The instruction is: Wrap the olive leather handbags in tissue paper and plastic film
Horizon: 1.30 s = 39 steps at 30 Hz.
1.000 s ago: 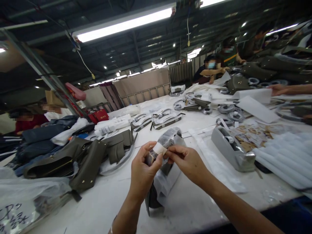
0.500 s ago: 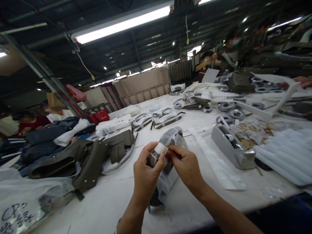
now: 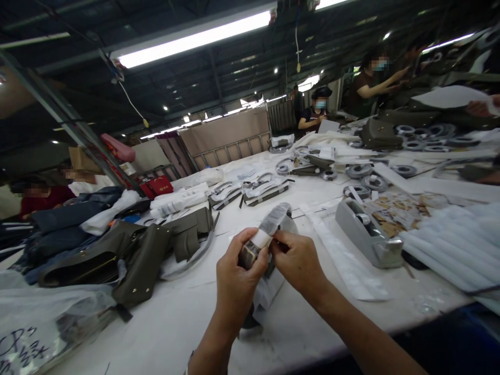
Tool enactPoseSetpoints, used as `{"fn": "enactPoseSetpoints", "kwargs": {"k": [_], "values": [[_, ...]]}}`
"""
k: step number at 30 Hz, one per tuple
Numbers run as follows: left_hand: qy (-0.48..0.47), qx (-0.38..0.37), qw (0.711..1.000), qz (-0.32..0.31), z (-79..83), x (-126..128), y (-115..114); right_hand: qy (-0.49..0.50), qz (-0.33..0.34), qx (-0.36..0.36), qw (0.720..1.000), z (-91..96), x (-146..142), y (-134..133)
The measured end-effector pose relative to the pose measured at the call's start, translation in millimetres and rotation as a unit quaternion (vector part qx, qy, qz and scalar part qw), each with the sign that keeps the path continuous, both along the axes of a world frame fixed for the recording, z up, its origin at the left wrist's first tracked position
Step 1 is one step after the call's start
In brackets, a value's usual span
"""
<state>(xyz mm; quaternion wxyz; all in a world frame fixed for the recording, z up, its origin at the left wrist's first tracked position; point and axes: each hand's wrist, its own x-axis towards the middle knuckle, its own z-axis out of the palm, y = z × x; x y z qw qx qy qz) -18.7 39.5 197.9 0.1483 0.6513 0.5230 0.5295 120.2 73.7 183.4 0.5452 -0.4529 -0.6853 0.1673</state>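
My left hand is closed around a curved bag handle that is wrapped in clear plastic film, thumb on a band of pale tape round it. My right hand pinches the same handle right beside the tape. The handle's lower part and loose white wrapping hang down to the white table behind my hands.
A grey tape dispenser stands to the right, beside white foam rolls. Olive bag parts lie to the left, a plastic bag at near left. Tape rolls and wrapped straps lie farther back. Other people work at the far ends.
My hands have stayed on the handle, shifting slightly lower, with the right fingers working closer to the tape. People at the far right have moved and lifted a white sheet.
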Motion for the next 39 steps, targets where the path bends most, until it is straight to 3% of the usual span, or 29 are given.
{"fn": "enactPoseSetpoints", "kwargs": {"k": [4, 7, 9, 13, 15, 17, 22, 29, 32, 36, 39], "values": [[-0.005, 0.002, 1.000, -0.015, 2.0, -0.9, 0.2, 0.051, 0.043, -0.073, 0.995, 3.3, 0.0, -0.7], [-0.013, 0.007, 1.000, -0.024, 1.7, -0.8, -1.0, 0.158, 0.150, -0.195, 0.956, 3.9, 0.5, -5.3], [-0.014, 0.005, 1.000, -0.023, 0.9, -0.9, -2.0, 0.290, 0.250, -0.271, 0.883, 4.8, 1.8, -10.3], [-0.017, 0.008, 1.000, -0.021, -0.8, -0.8, -4.1, 0.519, 0.390, -0.373, 0.663, 8.5, 6.5, -19.0], [-0.017, 0.011, 1.000, -0.023, -1.0, -0.8, -5.7, 0.540, 0.419, -0.392, 0.616, 9.7, 8.3, -19.8], [-0.013, 0.014, 1.000, -0.024, -0.3, -1.2, -8.1, 0.520, 0.437, -0.401, 0.615, 9.9, 8.6, -18.1], [0.000, 0.013, 1.000, -0.026, 3.2, -2.9, -13.3, 0.442, 0.453, -0.400, 0.663, 7.9, 6.0, -10.1], [-0.019, 0.033, 0.999, -0.021, 0.2, -2.2, -13.4, 0.384, 0.437, -0.381, 0.719, 7.3, 4.0, -14.6], [-0.020, 0.045, 0.998, -0.027, 1.5, 1.2, -17.2, 0.381, 0.392, -0.393, 0.740, 3.8, 5.3, -24.2], [-0.049, 0.074, 0.996, -0.033, -3.4, 11.4, -15.4, 0.397, 0.309, -0.418, 0.756, -19.6, 9.5, -17.1], [-0.072, 0.121, 0.989, -0.038, -14.9, 19.0, -8.9, 0.349, 0.303, -0.422, 0.780, -44.7, 10.4, 3.2]]}}
